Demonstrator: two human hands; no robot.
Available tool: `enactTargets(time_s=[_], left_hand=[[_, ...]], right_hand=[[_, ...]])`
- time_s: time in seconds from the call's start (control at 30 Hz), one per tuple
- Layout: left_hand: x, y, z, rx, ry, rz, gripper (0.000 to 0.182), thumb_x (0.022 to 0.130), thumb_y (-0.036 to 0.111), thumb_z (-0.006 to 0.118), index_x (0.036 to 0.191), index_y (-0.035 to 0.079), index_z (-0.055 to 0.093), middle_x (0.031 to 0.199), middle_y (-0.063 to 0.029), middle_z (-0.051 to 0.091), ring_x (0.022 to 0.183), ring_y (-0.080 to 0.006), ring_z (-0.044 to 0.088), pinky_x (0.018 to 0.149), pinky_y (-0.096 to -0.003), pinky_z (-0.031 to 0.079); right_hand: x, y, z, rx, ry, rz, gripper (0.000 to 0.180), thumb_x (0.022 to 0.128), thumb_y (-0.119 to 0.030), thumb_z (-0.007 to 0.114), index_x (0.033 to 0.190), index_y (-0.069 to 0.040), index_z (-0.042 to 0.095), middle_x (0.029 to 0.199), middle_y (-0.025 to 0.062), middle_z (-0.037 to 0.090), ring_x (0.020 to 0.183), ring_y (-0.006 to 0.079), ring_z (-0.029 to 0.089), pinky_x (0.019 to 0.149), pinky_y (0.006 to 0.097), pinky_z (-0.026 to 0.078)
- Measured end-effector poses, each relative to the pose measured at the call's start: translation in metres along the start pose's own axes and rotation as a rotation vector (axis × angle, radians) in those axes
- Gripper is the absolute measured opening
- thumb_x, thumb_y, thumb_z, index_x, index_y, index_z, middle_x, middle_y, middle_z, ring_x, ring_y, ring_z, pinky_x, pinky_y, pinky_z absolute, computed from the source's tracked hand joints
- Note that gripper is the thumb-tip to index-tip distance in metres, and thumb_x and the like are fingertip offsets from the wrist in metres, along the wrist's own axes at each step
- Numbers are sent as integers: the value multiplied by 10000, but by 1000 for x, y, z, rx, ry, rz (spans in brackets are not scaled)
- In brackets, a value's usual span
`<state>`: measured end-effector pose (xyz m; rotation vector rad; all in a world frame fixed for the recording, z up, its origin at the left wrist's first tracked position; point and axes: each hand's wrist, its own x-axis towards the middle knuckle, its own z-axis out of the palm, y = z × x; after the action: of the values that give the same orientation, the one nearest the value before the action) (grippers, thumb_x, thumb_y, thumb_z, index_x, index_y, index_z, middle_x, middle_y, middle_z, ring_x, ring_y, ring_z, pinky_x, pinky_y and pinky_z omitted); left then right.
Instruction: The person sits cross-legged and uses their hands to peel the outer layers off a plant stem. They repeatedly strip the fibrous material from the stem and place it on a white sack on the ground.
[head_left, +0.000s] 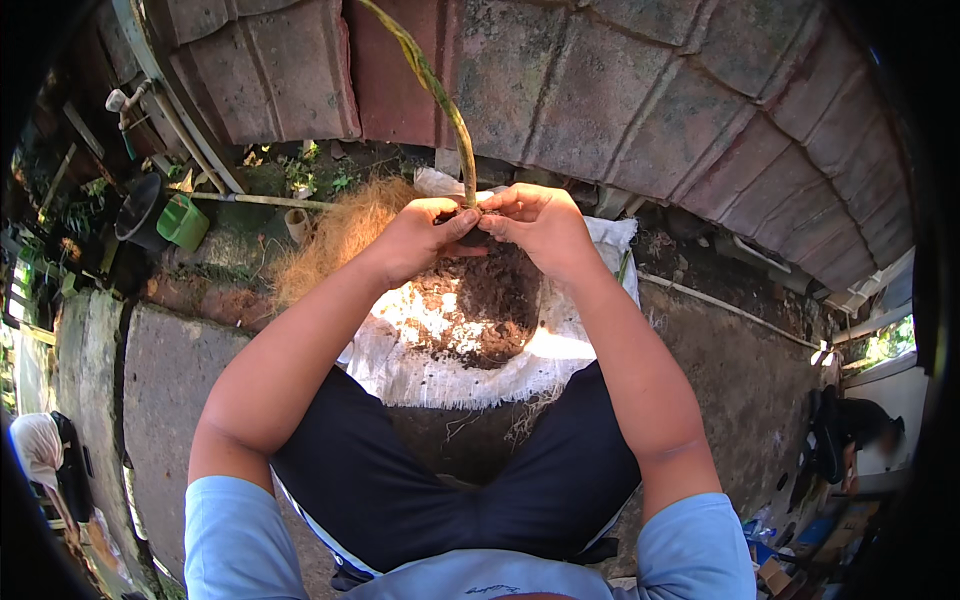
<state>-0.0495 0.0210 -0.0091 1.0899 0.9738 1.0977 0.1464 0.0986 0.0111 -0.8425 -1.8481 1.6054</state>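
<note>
A long, narrow yellow-green plant leaf (454, 112), likely a snake plant's, rises from between my hands and curves to the upper left. My left hand (424, 236) grips its base from the left, fingers beneath a dark clump that is mostly hidden. On the other side, the thumb and fingers of my right hand (546, 225) pinch the same base. Below both hands lies a heap of dark brown soil (487, 307), partly in bright sun. It rests on a white woven sack (450, 388) with a frayed edge, spread before my knees.
Brown coir-like fibre (337, 232) is piled left of the sack. Beyond stand a green plastic container (183, 223), a black bucket (140, 214) and a tap (120, 101). Roof tiles (585, 90) overhang the far side. People bend at far left (56, 457) and far right (855, 435).
</note>
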Motion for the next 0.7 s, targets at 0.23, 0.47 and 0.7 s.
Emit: enactTargets(time_s=[0.23,0.47,0.7], left_hand=[[4,1,0,-28,57,-4,382,1056,231,563,1332,-32,581,1168,-83,659,1023,-147,647,850,-318,594],[3,6,-16,-186,95,66,459,1010,254,621,1386,-5,570,1072,-31,662,906,-105,623,796,-303,547],[0,8,-16,-119,82,61,409,1026,240,616,1367,16,599,1047,-22,668,909,-97,622,789,-284,536]], right_hand=[[4,6,-2,220,40,-12,65,963,-13,666,1025,6,666,919,44,707,822,115,663,762,275,556],[8,14,-27,-220,-52,252,230,1056,-186,564,1116,12,665,953,56,684,805,122,641,779,292,557],[2,22,-16,-750,37,153,461,1045,-396,562,1351,-53,605,1156,85,688,1086,202,662,957,347,529]])
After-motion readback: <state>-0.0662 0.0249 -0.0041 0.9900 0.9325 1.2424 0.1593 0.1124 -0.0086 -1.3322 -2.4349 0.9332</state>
